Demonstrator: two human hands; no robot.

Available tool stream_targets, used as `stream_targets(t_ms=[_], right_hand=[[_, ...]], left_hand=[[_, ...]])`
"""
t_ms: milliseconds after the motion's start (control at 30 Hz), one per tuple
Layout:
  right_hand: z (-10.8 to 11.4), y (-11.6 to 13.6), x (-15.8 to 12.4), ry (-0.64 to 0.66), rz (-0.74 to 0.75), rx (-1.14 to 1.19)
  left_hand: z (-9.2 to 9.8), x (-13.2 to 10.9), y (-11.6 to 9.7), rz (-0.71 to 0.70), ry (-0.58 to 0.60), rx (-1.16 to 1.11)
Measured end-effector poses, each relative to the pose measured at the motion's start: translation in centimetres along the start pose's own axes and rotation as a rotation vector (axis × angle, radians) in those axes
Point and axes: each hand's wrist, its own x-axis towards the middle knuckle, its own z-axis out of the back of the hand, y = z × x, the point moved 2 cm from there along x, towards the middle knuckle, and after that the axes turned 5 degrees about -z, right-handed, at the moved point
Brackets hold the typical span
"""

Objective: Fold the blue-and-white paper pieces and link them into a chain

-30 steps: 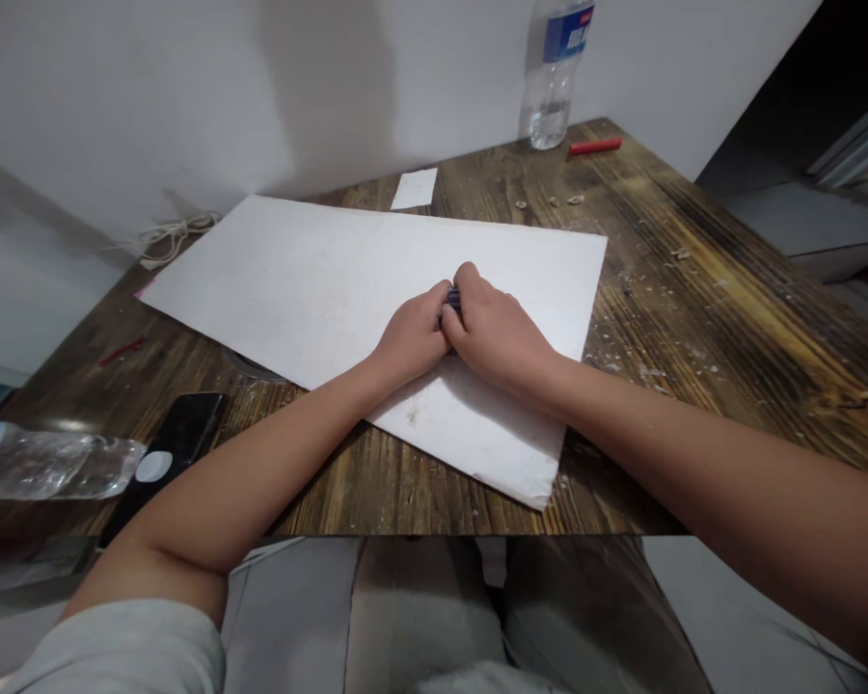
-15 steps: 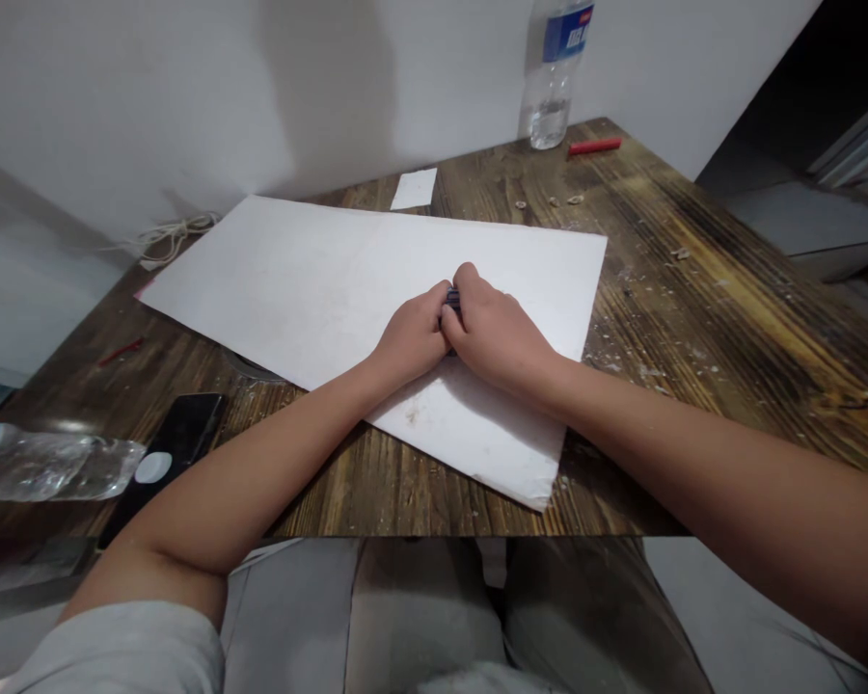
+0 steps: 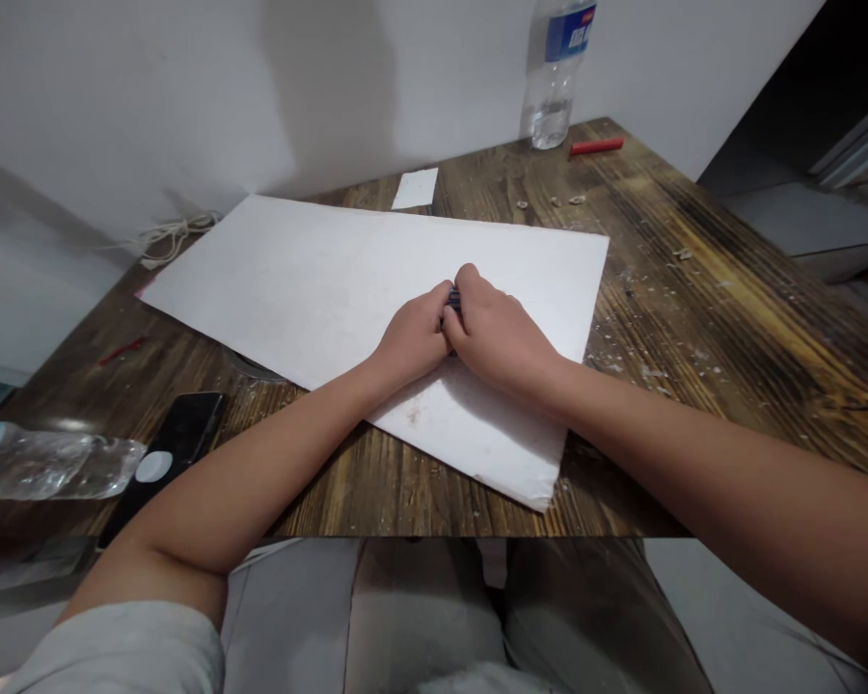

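Observation:
My left hand and my right hand meet over the right part of a white board that lies flat on the wooden table. Both are closed round a small dark object, of which only a grey-black ridged bit shows between the thumbs. My fingers cover the rest, so its kind cannot be made out. The right hand's thumb rests against the left hand. Below the wrists, the near corner of the board has a brownish smudge and a worn edge.
On the wooden table a bottle stands by the wall, beside a red stick. A small white card lies behind the board. At left are a lying bottle, a black phone and a white cable.

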Motion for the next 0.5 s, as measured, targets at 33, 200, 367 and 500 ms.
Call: stream_targets(t_ms=[33,200,367,500], right_hand=[[0.01,0.02,-0.02,0.004,-0.002,-0.004],[0.10,0.18,-0.15,0.009,-0.005,-0.033],[0.17,0.40,-0.27,0.009,0.000,-0.076],[0.12,0.56,-0.42,0.000,0.021,-0.158]], left_hand=[[0.00,0.00,-0.01,-0.003,0.000,0.000],[0.02,-0.02,-0.06,-0.005,0.010,0.001],[-0.01,-0.08,-0.07,-0.012,0.018,-0.001],[-0.05,-0.11,-0.05,-0.009,0.004,0.027]])
